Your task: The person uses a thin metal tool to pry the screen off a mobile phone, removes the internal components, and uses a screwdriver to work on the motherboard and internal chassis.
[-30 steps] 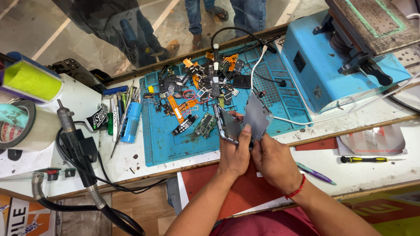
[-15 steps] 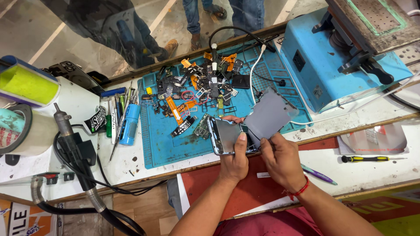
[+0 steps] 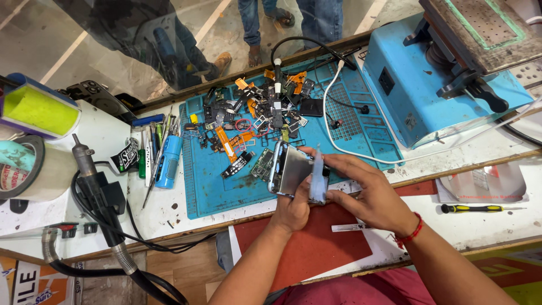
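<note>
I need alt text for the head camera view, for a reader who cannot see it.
Two hands hold an opened phone body over a blue work mat: the left hand grips it from below, the right hand lays a thin panel against it. Small phone parts litter the mat.

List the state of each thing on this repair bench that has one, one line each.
Phone frame: opened, held on edge in left hand.
Thin panel: gripped by right hand, edge-on against the phone.
Hot-air tool: lying on the bench, unheld.
Yellow-handled screwdriver: lying flat, untouched.
White cable: loose across the blue mat.
</note>
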